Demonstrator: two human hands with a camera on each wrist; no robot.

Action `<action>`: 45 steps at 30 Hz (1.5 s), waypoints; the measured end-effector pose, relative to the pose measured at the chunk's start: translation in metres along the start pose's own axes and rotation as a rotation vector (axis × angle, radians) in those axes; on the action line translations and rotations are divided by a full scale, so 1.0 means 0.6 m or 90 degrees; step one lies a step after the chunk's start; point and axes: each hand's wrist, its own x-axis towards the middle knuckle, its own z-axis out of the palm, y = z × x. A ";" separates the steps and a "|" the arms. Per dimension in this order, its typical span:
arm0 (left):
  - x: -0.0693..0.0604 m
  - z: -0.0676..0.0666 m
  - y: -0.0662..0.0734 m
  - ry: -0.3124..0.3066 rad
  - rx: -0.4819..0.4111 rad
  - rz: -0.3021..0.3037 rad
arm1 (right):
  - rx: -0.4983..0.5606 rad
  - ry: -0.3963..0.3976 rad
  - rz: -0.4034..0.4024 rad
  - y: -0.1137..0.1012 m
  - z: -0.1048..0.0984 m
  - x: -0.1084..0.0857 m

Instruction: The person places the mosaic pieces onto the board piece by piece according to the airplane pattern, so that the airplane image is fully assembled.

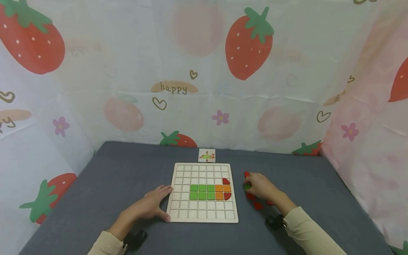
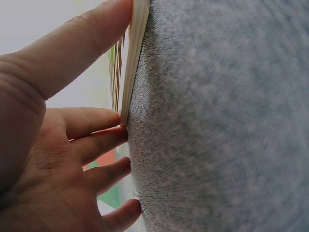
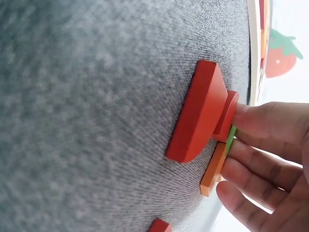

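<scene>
A pale wooden grid board point(image 1: 185, 214) lies on the dark grey cloth, with green squares point(image 1: 202, 192), orange squares point(image 1: 223, 188) and two red quarter-round pieces point(image 1: 226, 181) in its cells. Along its left edge rests my left hand point(image 1: 149, 204), thumb and fingers spread; in the left wrist view the thumb point(image 2: 82, 41) touches the board's rim point(image 2: 133, 72). To the right of the board, my right hand point(image 1: 262, 186) pinches a green block point(image 3: 231, 135) low among loose pieces. Beside its fingertips lie red pieces point(image 3: 198, 116) and an orange block point(image 3: 213, 169).
A small picture card point(image 1: 207, 155) with a coloured pattern on a grid lies just behind the board. More red pieces point(image 1: 258, 205) sit near the right wrist. A strawberry-printed curtain point(image 1: 191, 117) stands along the back and sides of the table.
</scene>
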 end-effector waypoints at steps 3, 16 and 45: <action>0.002 0.001 -0.002 -0.001 0.004 0.001 | -0.004 -0.004 0.000 0.001 0.000 0.001; 0.006 0.001 -0.004 -0.006 0.001 -0.011 | -0.010 0.009 -0.018 0.004 0.003 -0.002; 0.006 0.000 -0.003 -0.008 -0.005 -0.007 | 0.042 0.035 -0.073 -0.024 -0.009 -0.001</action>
